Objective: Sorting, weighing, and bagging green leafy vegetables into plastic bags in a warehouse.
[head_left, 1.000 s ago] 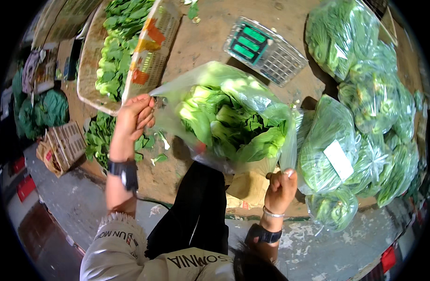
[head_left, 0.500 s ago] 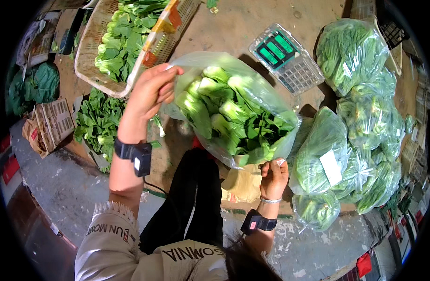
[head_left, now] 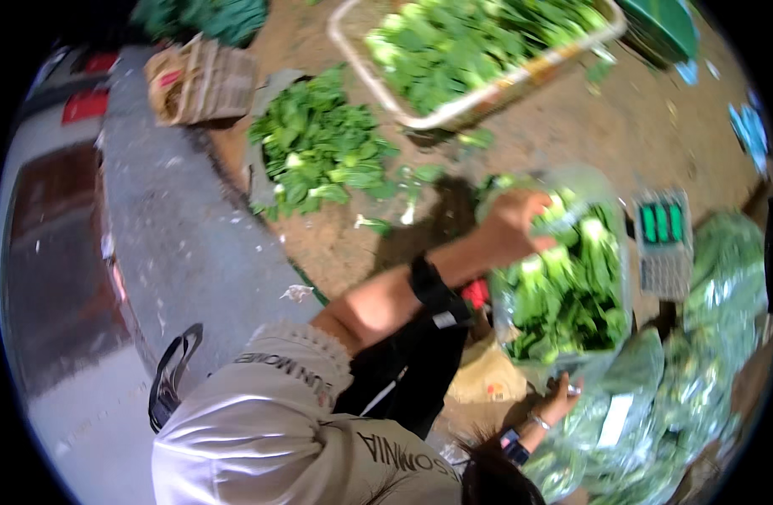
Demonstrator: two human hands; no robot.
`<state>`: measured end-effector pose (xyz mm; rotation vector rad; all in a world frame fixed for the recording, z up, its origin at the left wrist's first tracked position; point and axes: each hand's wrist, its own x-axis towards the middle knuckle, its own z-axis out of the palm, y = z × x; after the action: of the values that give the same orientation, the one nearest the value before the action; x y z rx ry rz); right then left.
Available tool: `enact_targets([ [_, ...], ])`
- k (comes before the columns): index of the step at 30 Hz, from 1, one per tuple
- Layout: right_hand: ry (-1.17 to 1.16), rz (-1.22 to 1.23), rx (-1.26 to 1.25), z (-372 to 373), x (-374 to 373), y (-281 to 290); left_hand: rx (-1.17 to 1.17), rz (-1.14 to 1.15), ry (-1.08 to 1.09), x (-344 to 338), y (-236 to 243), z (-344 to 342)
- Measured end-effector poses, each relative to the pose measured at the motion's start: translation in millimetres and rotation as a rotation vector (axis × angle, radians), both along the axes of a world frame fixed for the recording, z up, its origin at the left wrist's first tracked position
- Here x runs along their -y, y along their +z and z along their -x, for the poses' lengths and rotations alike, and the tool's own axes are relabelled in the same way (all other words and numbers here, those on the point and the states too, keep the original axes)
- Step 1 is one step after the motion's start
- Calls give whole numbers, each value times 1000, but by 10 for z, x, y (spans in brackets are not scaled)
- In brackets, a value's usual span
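Note:
A clear plastic bag [head_left: 615, 337] of bok choy [head_left: 563, 278] sits with its mouth wide around the vegetables, leafy ends toward me. Over the bag's left side hangs my left hand [head_left: 517, 225], slightly blurred, with a gap between thumb and fingers and nothing visible in it. At the bag's near edge, my right hand [head_left: 557, 400] pinches the plastic rim. Just right of the bag stands a digital scale [head_left: 664, 244] with a lit green display.
A plastic crate [head_left: 407, 118] of bok choy is at the far side. Loose greens [head_left: 323, 147] lie left, beside a paper bag [head_left: 203, 82]. Filled bags of greens [head_left: 698, 370] crowd the right. A yellowish bag [head_left: 487, 374] lies near my legs; a green basin [head_left: 660, 29] is far right.
My view has swung left, so everything sits farther right. My left hand has come off the bag's far-left rim and is over the bag; my right hand still pinches the near edge.

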<state>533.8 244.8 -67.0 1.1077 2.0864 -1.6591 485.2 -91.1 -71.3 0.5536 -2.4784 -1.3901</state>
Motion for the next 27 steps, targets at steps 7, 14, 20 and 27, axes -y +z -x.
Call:
enact_targets([
  [7, 23, 27, 72, -135, -122, -343, 154, -121, 261, 403, 74, -1020],
  [14, 8, -430, 122, -290, 154, -250, 722, -227, 88, 1556, -900, -3006],
  [20, 1134, -646, -527, -899, 2237, -161, 858, -172, 295, 2839, -1912, -4538],
  [27, 2696, -99, -1209, -2265, 6036, -2582, 970, -59, 90, 4323, -2579, -5182],
])
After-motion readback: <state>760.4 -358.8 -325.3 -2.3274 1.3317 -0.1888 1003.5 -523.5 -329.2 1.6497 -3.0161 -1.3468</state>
